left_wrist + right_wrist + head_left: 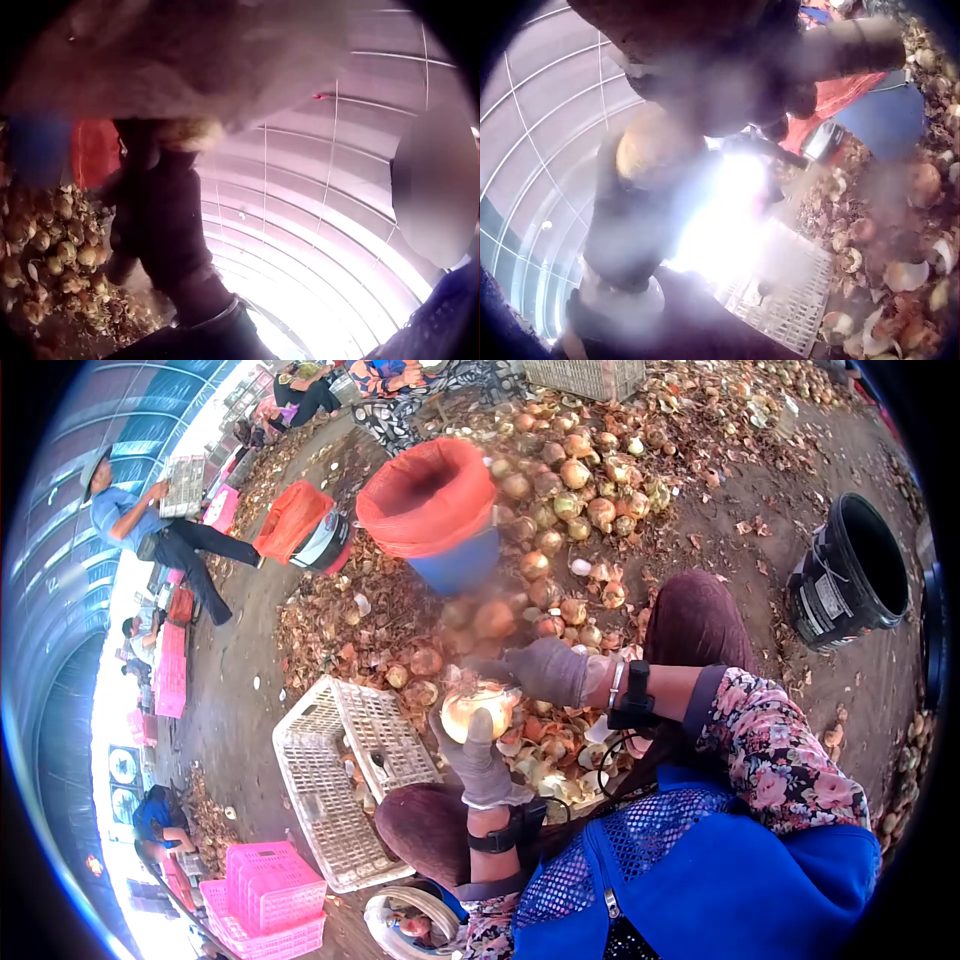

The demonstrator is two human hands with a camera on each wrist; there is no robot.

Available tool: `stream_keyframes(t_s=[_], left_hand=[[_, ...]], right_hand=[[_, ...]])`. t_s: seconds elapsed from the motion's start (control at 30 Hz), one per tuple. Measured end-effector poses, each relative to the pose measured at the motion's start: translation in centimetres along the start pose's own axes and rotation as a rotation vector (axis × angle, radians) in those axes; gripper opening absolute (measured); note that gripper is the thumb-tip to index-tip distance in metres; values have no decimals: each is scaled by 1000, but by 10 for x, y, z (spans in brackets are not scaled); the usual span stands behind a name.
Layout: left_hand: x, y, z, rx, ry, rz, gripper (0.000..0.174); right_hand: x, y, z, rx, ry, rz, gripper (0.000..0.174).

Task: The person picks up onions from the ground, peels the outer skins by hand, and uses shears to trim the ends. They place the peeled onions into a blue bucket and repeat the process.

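A pale, partly peeled onion (478, 712) rests in my gloved left hand (482, 765), fingers and thumb curled about it. Close above it is my gloved right hand (548, 672), its fingers blurred and reaching toward the onion's top. In the right wrist view my right hand (697, 60) looms dark at the top, some fingers bent; I cannot tell what it holds. The onion (649, 146) shows there as a tan round in the left hand (630, 225). In the left wrist view only a light edge of the onion (191, 135) shows between the hands.
Onions (600, 500) and loose skins cover the ground ahead. A blue bucket (455, 565) lined with red mesh (425, 530) stands in front, a black bucket (835, 580) at right. A white crate (330, 800) lies left, pink crates (270, 890) behind it. Other people are around.
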State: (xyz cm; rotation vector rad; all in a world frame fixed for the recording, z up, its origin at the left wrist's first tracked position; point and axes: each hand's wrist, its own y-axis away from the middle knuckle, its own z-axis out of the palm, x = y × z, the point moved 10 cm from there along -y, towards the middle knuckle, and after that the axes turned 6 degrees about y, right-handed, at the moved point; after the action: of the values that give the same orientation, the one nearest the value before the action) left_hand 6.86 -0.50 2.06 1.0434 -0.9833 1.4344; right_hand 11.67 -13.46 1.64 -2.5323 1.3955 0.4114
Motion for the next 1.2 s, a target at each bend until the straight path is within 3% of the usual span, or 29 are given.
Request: stream_keyframes(t_s=[0.07,0.13,0.17,0.23,0.3,0.33,0.43,0.47,0.57,0.67,0.73,0.8,0.87,0.9,1.0,1.07,1.17,1.2], left_hand=[[-15,-1,-1,-41,201,-118,73],[-9,0,12,-138,362,-210,74],[-4,-2,12,-162,326,-190,75],[3,-5,14,-208,257,-151,78],[7,-1,7,-236,129,-89,87],[9,0,5,-235,88,-57,89],[10,1,2,-215,74,-58,89],[15,4,8,-206,125,-97,87],[6,9,10,-218,221,-237,83],[2,19,19,-306,234,-337,81],[6,19,33,-373,223,-328,81],[-19,-1,10,-291,84,-231,83],[-5,-5,41,-480,426,-298,77],[-4,-10,24,-186,323,-203,71],[-9,-8,18,-119,109,-22,70],[-9,-9,16,-126,146,-57,73],[1,1,23,-84,301,-133,75],[-2,5,24,-67,362,-138,77]], right_hand=[[3,0,-5,-28,-41,89,42],[-2,-6,13,20,64,-25,38],[-2,-13,57,79,203,-192,47],[-11,-9,59,-6,-92,-302,55],[-32,12,-12,-294,-953,-162,50],[-23,13,5,-422,-1078,-9,47],[-28,34,-8,-610,-1391,-12,48],[-34,34,-36,-484,-1402,-18,50],[-17,32,-23,-392,-1518,55,30],[-17,31,-26,-281,-1619,56,23],[-18,29,-31,-204,-1591,100,24],[-15,27,-26,-180,-1604,138,27],[-11,28,-25,-157,-1629,161,32],[-9,28,-25,-117,-1631,197,34],[-8,24,-20,-47,-1591,256,42],[-10,24,-22,1,-1606,189,35],[6,8,-20,36,-1919,95,26],[27,8,-26,179,-1891,200,24]])
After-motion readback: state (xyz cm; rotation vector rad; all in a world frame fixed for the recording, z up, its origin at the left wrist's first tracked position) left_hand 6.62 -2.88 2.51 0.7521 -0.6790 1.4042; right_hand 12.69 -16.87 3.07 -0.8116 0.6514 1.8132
